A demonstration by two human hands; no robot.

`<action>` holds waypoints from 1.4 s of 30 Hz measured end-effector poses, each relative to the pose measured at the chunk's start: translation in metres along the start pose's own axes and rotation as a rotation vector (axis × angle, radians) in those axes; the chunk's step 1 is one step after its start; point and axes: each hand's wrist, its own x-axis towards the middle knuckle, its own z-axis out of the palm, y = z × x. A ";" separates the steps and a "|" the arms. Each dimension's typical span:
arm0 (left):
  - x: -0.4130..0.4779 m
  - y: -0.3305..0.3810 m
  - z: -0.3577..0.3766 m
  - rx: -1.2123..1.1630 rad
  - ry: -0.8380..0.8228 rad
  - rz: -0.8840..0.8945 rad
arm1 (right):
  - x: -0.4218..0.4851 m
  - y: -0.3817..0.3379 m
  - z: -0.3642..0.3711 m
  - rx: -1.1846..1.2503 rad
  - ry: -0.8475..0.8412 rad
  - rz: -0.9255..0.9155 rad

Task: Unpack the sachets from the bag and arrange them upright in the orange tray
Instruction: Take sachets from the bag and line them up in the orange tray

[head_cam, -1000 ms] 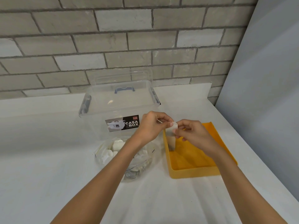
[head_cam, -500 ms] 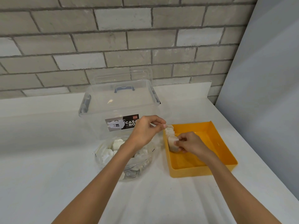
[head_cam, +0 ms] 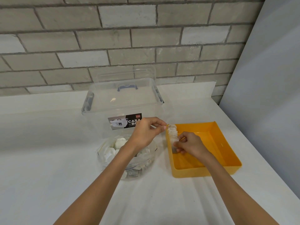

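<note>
Now, the right hand [head_cam: 190, 143]: where does it stand against the orange tray [head_cam: 203, 173]?

— Inside it, low against the tray wall on the bag's side. The forearm crosses above the tray's near wall. The fingers are curled, and thumb and fingertips pinch one white sachet [head_cam: 175, 140].

And that sachet's place?

— At the near end of the row of sachets [head_cam: 172, 129], which stands on edge along that same tray wall, running back to the tray's far corner. The held sachet touches the row.

The left hand [head_cam: 146, 132]?

— Just outside the tray's far corner on the bag's side, raised above the worktop [head_cam: 48, 159], back of the hand upward. The fingers are curled, with thumb and forefinger tips brought together right beside the row's far end. Whether anything lies between them cannot be made out.

The bag [head_cam: 112, 150]?

— On the worktop just beside the tray, under the left forearm. It is clear and open-mouthed, with white sachets heaped inside.

Anything else?

— A clear lidded storage box [head_cam: 121, 101] beyond the bag, farther from the tray, with a brick wall [head_cam: 113, 38] behind it.
</note>
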 end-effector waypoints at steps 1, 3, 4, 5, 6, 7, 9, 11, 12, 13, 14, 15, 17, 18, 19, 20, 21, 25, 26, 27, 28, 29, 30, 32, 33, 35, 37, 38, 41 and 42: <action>-0.001 0.000 0.000 0.000 -0.002 0.001 | 0.000 0.001 -0.001 -0.011 0.002 -0.004; -0.002 -0.001 0.000 -0.003 -0.004 0.004 | -0.001 0.001 -0.004 -0.050 0.008 -0.018; -0.003 -0.001 0.000 -0.007 -0.006 0.004 | -0.001 0.001 -0.006 -0.076 0.015 -0.025; -0.003 -0.001 -0.001 -0.013 -0.011 0.000 | -0.001 0.001 -0.008 -0.106 0.028 -0.033; -0.004 -0.002 -0.002 -0.019 -0.017 -0.006 | -0.001 -0.001 -0.011 -0.143 0.046 -0.047; -0.005 -0.002 -0.003 -0.022 -0.021 -0.013 | -0.001 -0.004 -0.014 -0.182 0.069 -0.071; -0.008 -0.006 -0.007 -0.016 -0.019 -0.029 | -0.003 -0.012 -0.021 -0.212 0.105 -0.148; -0.010 -0.011 -0.014 -0.002 -0.006 -0.046 | -0.008 -0.025 -0.025 -0.173 0.112 -0.234; -0.012 -0.013 -0.018 -0.001 0.000 -0.057 | -0.011 -0.033 -0.025 -0.141 0.104 -0.268; -0.014 -0.016 -0.024 -0.002 0.007 -0.072 | -0.014 -0.041 -0.023 -0.111 0.093 -0.293; -0.017 -0.019 -0.029 -0.001 0.013 -0.087 | -0.016 -0.049 -0.020 -0.092 0.080 -0.312; -0.019 -0.023 -0.036 0.006 0.022 -0.102 | -0.017 -0.056 -0.015 -0.088 0.062 -0.325; -0.023 -0.030 -0.048 0.030 0.048 -0.128 | -0.020 -0.069 -0.003 -0.089 0.002 -0.347; -0.025 -0.033 -0.053 0.053 0.064 -0.136 | -0.020 -0.075 0.005 -0.091 -0.039 -0.362; -0.027 -0.037 -0.058 0.083 0.077 -0.142 | -0.020 -0.080 0.012 -0.098 -0.081 -0.379; -0.029 -0.041 -0.063 0.113 0.088 -0.148 | -0.020 -0.084 0.019 -0.110 -0.121 -0.395; -0.031 -0.044 -0.067 0.142 0.094 -0.151 | -0.019 -0.087 0.026 -0.128 -0.159 -0.411; -0.038 -0.055 -0.080 0.295 0.086 -0.149 | -0.014 -0.094 0.053 -0.233 -0.282 -0.442; -0.039 -0.057 -0.083 0.327 0.076 -0.155 | -0.014 -0.094 0.059 -0.241 -0.302 -0.440; -0.040 -0.058 -0.086 0.360 0.060 -0.162 | -0.013 -0.095 0.065 -0.242 -0.315 -0.436; -0.041 -0.060 -0.087 0.393 0.042 -0.169 | -0.013 -0.095 0.070 -0.242 -0.320 -0.432; -0.042 -0.060 -0.088 0.422 0.025 -0.172 | -0.012 -0.095 0.075 -0.245 -0.318 -0.427; -0.042 -0.061 -0.089 0.446 0.013 -0.174 | -0.011 -0.095 0.079 -0.245 -0.315 -0.419; -0.045 -0.061 -0.088 0.485 0.008 -0.172 | -0.008 -0.094 0.087 -0.240 -0.314 -0.388; -0.046 -0.061 -0.086 0.497 0.014 -0.168 | -0.007 -0.093 0.090 -0.252 -0.313 -0.374; -0.048 -0.062 -0.084 0.498 0.040 -0.152 | -0.007 -0.094 0.093 -0.284 -0.297 -0.361; -0.050 -0.061 -0.083 0.462 0.078 -0.135 | -0.006 -0.096 0.091 -0.274 -0.270 -0.344; -0.051 -0.059 -0.082 0.426 0.105 -0.124 | -0.006 -0.097 0.088 -0.243 -0.265 -0.326; -0.055 -0.046 -0.080 0.281 0.198 -0.095 | -0.008 -0.104 0.079 -0.061 -0.253 -0.216; -0.056 -0.042 -0.079 0.230 0.203 -0.092 | -0.009 -0.106 0.076 0.008 -0.245 -0.169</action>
